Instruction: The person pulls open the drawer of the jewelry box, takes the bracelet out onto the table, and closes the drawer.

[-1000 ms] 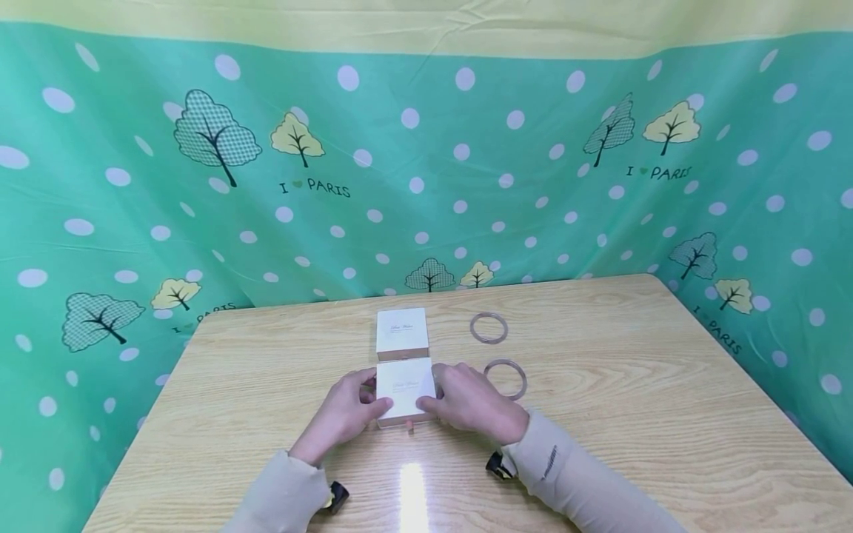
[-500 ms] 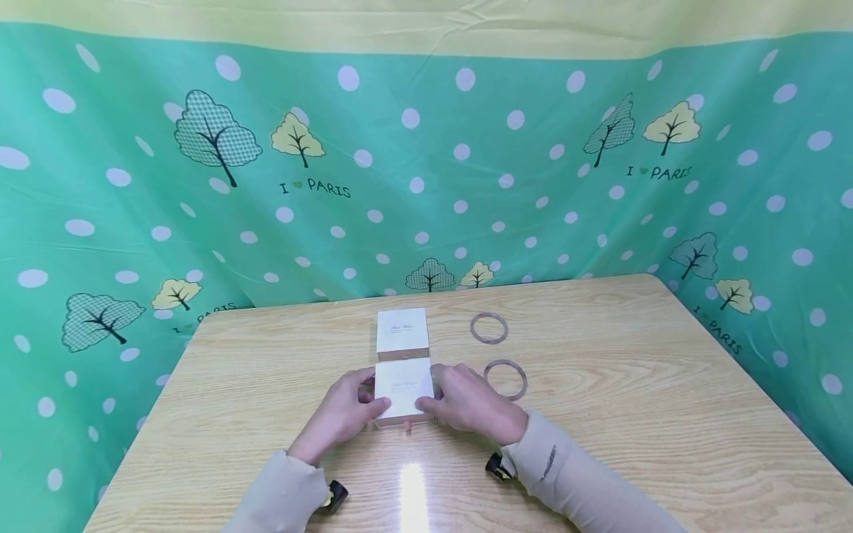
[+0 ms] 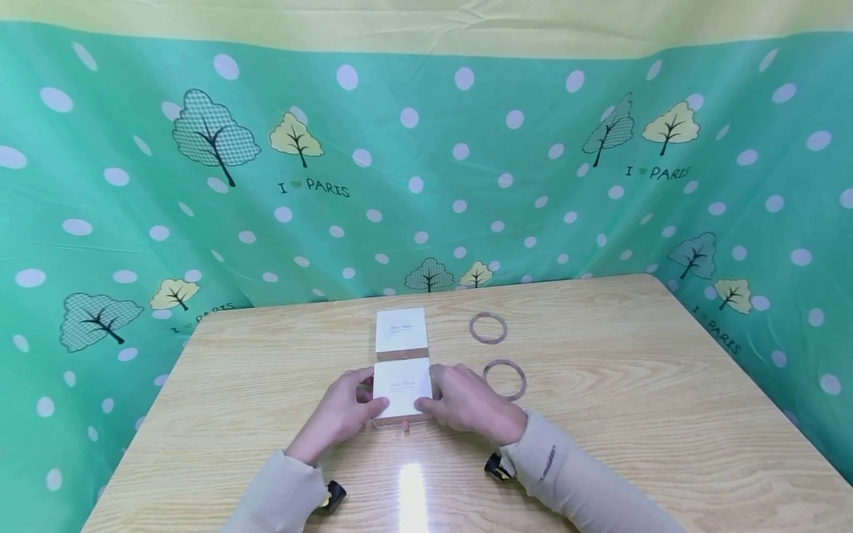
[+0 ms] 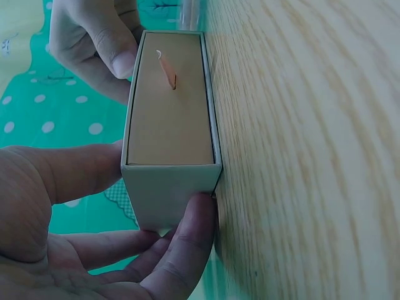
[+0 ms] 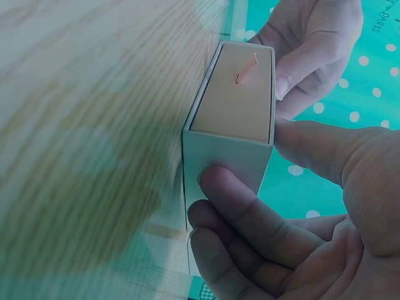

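Observation:
A small white drawer box [image 3: 402, 389] with faint lettering on its lid stands between both hands on the table. My left hand [image 3: 346, 407] holds its left side, thumb on the top edge and fingers against the side wall. From the right, my right hand [image 3: 466, 400] grips it the same way. In the left wrist view the box's tan drawer front [image 4: 169, 106] is pushed in flush, with a short pink ribbon pull [image 4: 167, 70] sticking out. Just behind it sits a second white box [image 3: 401, 329] of the same kind, untouched.
Two thin, translucent purplish bangles lie right of the boxes: a far bangle [image 3: 489, 328] and a near bangle [image 3: 504, 380] close to my right hand. The wooden table [image 3: 633, 370] ends at a green patterned curtain [image 3: 426, 185].
Both hands have slid the front box very slightly to the left, bringing it more in line with the rear box. The rear box and the bangles have not moved.

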Available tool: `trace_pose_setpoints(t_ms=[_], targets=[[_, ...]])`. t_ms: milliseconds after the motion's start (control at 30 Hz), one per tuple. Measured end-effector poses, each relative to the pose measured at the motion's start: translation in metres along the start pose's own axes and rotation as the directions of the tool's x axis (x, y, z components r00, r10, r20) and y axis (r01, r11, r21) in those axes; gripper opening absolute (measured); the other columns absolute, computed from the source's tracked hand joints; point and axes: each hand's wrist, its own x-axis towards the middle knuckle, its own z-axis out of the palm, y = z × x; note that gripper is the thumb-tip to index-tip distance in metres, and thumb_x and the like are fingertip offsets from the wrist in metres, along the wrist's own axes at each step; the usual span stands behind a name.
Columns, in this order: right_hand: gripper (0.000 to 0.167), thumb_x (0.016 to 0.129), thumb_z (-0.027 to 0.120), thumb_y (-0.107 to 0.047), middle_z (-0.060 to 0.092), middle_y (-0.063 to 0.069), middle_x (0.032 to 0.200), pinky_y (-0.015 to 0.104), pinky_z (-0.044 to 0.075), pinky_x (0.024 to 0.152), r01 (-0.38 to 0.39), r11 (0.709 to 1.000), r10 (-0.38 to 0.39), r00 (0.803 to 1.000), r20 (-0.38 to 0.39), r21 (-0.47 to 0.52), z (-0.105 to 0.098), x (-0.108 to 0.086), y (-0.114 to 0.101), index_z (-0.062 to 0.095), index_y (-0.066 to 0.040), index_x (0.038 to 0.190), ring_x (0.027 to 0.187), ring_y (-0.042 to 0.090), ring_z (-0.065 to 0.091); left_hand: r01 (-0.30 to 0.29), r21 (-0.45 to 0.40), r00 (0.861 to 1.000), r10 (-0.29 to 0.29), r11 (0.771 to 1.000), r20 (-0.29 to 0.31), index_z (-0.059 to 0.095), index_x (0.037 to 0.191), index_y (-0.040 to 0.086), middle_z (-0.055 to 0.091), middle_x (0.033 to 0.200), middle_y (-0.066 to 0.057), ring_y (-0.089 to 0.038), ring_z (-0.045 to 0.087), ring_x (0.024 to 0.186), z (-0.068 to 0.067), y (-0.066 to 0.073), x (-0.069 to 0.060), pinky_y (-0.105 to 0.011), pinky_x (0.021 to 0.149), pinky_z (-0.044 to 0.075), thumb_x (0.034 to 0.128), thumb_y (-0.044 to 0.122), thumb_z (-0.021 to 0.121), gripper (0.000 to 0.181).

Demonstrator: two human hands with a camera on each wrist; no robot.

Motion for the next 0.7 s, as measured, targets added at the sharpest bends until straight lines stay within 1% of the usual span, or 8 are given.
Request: trace_pose_setpoints(t_ms=[233, 533, 700], targets=[[0.026, 0.086, 0.071, -0.033, 0.053, -0.005, 0.059, 0.023, 0.041, 0.039, 0.000, 1.000, 0.000, 1.000, 0.001, 0.005, 0.0008, -0.0001, 0.0004, 0.057, -0.012, 0.083, 0.046, 0.008, 0.048, -0.001, 0.004, 1.000, 0.001, 1.000, 0.000, 0.057, 0.129, 0.007, 0.057, 0.111, -0.009, -0.017, 0.060, 0.086, 0.0002, 0.0006, -0.0002, -0.028, 0.064, 0.052, 0.0840, 0.013, 0.072, 0.047], [0.026, 0.086, 0.071, -0.033, 0.054, -0.004, 0.060, 0.023, 0.041, 0.038, -0.010, 1.000, 0.010, 1.000, 0.011, 0.017, -0.0020, -0.0014, -0.0004, 0.060, -0.009, 0.090, 0.046, 0.008, 0.048, 0.003, 0.001, 1.000, -0.003, 1.000, -0.002, 0.056, 0.129, 0.004, 0.056, 0.112, -0.010, -0.018, 0.060, 0.087, 0.0001, 0.0016, -0.0008, -0.029, 0.064, 0.053, 0.0839, 0.013, 0.072, 0.049], [0.026, 0.085, 0.072, -0.032, 0.054, -0.005, 0.059, 0.025, 0.043, 0.040, -0.008, 0.999, 0.007, 1.000, 0.014, 0.035, -0.0055, -0.0028, 0.0005, 0.060, -0.010, 0.092, 0.046, 0.009, 0.051, 0.007, 0.007, 1.000, -0.007, 1.000, -0.002, 0.055, 0.130, 0.002, 0.057, 0.114, -0.011, -0.019, 0.060, 0.089, -0.0007, 0.0004, -0.0015, -0.030, 0.065, 0.053, 0.0847, 0.017, 0.072, 0.051]])
